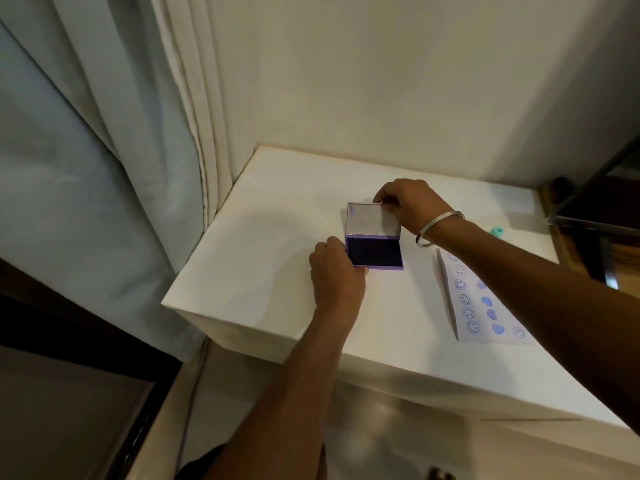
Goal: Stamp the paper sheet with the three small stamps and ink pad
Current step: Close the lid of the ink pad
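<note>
The right hand has its fingers pinched on the far edge of the ink pad's lid, which stands raised and open. The left hand grips the near left corner of the ink pad, fingers curled round the purple case and the thumb tip at its front edge, holding it down on the white tabletop. The dark inked surface lies open between the two hands. A metal bangle sits on the right wrist. Off to the right of the hands, partly under the right forearm, the paper sheet lies flat, already carrying rows of blue smiley faces and solid blobs. Beyond that forearm a small teal stamp rests on the tabletop. A pale curtain hangs well to the left.
</note>
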